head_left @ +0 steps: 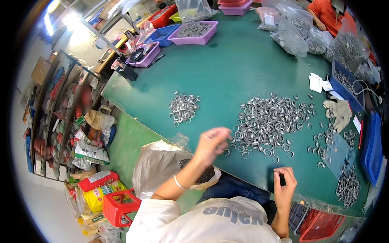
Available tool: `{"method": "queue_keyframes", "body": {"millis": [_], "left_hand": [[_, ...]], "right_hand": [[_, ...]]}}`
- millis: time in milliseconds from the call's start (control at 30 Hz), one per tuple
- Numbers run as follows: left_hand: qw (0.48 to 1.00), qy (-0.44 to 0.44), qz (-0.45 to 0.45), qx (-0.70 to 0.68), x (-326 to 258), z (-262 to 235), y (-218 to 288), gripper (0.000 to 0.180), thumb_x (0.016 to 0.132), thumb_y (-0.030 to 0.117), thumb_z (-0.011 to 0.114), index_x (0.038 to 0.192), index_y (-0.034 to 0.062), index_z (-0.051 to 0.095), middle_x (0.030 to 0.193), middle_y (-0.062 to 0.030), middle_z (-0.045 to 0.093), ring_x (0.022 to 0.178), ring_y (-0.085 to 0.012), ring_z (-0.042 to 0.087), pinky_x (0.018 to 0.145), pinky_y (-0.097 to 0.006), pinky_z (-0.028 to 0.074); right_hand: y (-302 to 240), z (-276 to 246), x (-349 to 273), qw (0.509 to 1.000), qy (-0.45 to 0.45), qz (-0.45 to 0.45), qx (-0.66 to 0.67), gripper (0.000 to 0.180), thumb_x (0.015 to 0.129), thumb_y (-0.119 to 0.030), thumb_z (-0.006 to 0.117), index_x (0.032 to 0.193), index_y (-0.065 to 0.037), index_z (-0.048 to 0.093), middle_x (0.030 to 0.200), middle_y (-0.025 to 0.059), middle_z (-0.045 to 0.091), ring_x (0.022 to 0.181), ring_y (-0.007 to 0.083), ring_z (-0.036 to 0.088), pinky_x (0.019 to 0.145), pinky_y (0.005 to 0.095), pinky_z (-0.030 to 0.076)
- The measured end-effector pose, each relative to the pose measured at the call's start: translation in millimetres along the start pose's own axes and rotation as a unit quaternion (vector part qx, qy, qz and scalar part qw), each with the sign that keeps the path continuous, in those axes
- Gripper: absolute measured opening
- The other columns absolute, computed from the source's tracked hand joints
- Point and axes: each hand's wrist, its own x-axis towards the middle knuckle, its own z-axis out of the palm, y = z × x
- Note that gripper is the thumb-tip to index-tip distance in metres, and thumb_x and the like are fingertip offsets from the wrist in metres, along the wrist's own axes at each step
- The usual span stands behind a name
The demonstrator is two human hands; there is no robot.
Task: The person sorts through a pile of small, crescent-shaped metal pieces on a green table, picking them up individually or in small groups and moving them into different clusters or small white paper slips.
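A large pile of small metal rings [265, 121] lies on the green table [227, 69] in front of me. My left hand [211, 145] is at the pile's left edge, its fingertips blurred by motion; whether a ring is in them does not show. Near the table's front edge, my right hand [285, 183] rests with fingers curled in toward the thumb, and what they hold, if anything, is hidden. Farther left sits a smaller group of rings [184, 108]. Below my left forearm, a pale open sack [152, 168] stands against the table edge with dark small pieces inside.
More rings [347, 188] lie at the right, by a work glove [339, 114] and a blue tray [372, 146]. Purple bins [202, 39] and bagged parts [302, 24] line the far side, where a person in orange [324, 16] sits. A red stool [117, 208] stands lower left.
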Motion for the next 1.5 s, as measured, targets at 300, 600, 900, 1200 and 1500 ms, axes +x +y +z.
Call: {"method": "queue_keyframes", "body": {"millis": [300, 600, 900, 1200, 1500], "left_hand": [[0.691, 0.322, 0.409, 0.501, 105, -155, 65, 0.018, 0.078, 0.015, 0.071, 0.093, 0.0044, 0.068, 0.093, -0.0107, 0.065, 0.083, -0.0273, 0.062, 0.074, -0.034, 0.049], [0.618, 0.245, 0.411, 0.623, 128, -198, 59, 0.016, 0.085, 0.021, 0.063, 0.093, 0.0083, 0.070, 0.098, -0.0088, 0.065, 0.086, -0.0265, 0.061, 0.075, -0.034, 0.049], [0.841, 0.299, 0.382, 0.239, 120, -210, 47, 0.024, 0.092, 0.014, 0.055, 0.097, -0.0071, 0.066, 0.091, -0.0097, 0.068, 0.084, -0.0139, 0.062, 0.076, -0.025, 0.048], [0.783, 0.439, 0.442, 0.007, 95, -194, 45, 0.023, 0.094, 0.013, 0.051, 0.110, -0.0015, 0.058, 0.091, -0.0057, 0.062, 0.086, -0.0118, 0.057, 0.081, -0.028, 0.047], [0.948, 0.040, 0.245, 0.199, -58, -42, -11, 0.015, 0.090, 0.004, 0.053, 0.101, 0.0003, 0.062, 0.091, -0.0068, 0.062, 0.081, -0.0150, 0.058, 0.075, -0.030, 0.049]], "right_hand": [[10, 11, -4, 1.000, 0.010, -0.008, 0.023, 0.002, 0.082, 0.002, 0.058, 0.082, 0.003, 0.059, 0.076, 0.0086, 0.056, 0.071, 0.0167, 0.053, 0.066, 0.0273, 0.042], [23, 14, -10, 0.998, 0.034, 0.055, 0.020, 0.005, 0.082, 0.001, 0.058, 0.085, 0.003, 0.062, 0.075, 0.0084, 0.056, 0.067, 0.0161, 0.052, 0.063, 0.0274, 0.042], [26, 16, -11, 0.997, 0.045, 0.065, 0.009, 0.006, 0.084, 0.000, 0.058, 0.086, 0.003, 0.062, 0.076, 0.0075, 0.057, 0.065, 0.0144, 0.050, 0.060, 0.0268, 0.040], [24, 20, -13, 0.996, 0.057, 0.066, 0.006, 0.005, 0.084, 0.000, 0.058, 0.086, 0.003, 0.062, 0.076, 0.0073, 0.057, 0.065, 0.0147, 0.050, 0.060, 0.0267, 0.041], [4, 4, 41, 0.987, -0.050, -0.082, -0.130, 0.043, 0.074, -0.006, 0.068, 0.115, -0.001, 0.055, 0.115, 0.0174, 0.051, 0.110, 0.0355, 0.046, 0.097, 0.0417, 0.036]]}}
